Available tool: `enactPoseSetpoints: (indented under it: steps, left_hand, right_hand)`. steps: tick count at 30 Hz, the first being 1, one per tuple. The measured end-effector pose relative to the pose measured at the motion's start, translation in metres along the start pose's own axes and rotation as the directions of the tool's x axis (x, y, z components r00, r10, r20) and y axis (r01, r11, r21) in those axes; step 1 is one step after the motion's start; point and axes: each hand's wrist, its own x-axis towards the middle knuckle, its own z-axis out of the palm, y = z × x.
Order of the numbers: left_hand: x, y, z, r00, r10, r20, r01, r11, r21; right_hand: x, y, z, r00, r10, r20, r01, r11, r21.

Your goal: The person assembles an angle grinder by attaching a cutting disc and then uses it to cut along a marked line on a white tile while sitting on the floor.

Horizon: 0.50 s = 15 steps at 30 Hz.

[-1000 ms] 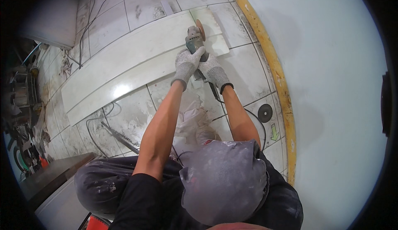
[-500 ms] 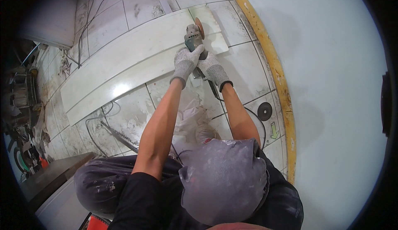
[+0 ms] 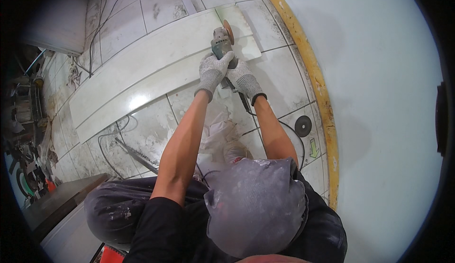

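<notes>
My gloved left hand is closed round the body of an angle grinder, with its thumb on top. My gloved right hand grips the grinder just behind and to the right, its fingers partly hidden. The grinder's coppery disc stands on edge near the right end of two long, glossy pale tile strips lying side by side on the floor. A faint green patch shows beyond the disc; I cannot make out whether the disc touches the surface. A black power cord runs from beneath my hands.
A loose black disc lies right of my forearm on the grimy tiled floor. A yellow skirting strip edges the pale wall. Tools and clutter crowd the left, near a dark low bench. Cables trail beyond the strips.
Both hands and the grinder have shifted very slightly forward, away from me, compared with a second ago. Since half a second ago almost nothing has moved.
</notes>
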Motion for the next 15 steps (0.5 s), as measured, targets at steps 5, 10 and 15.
enactPoseSetpoints:
  steps: [5,10,15]
  left_hand:
    - [-0.0004,-0.0006,-0.0002,1.000,0.028,-0.010,-0.027,0.999,0.016]
    - [-0.0015,0.0009,-0.0013,1.000,0.011,0.009,-0.011,1.000,-0.006]
    - [-0.0016,0.0003,-0.0006,1.000,0.016,0.003,-0.016,1.000,0.000]
  right_hand:
    - [-0.0044,-0.0051,-0.0016,1.000,-0.018,-0.010,0.018,1.000,-0.006]
    - [-0.0062,-0.0066,-0.0006,1.000,-0.017,-0.019,0.017,1.000,-0.001]
    - [-0.0025,-0.0009,0.0004,1.000,-0.014,-0.012,0.014,1.000,-0.005]
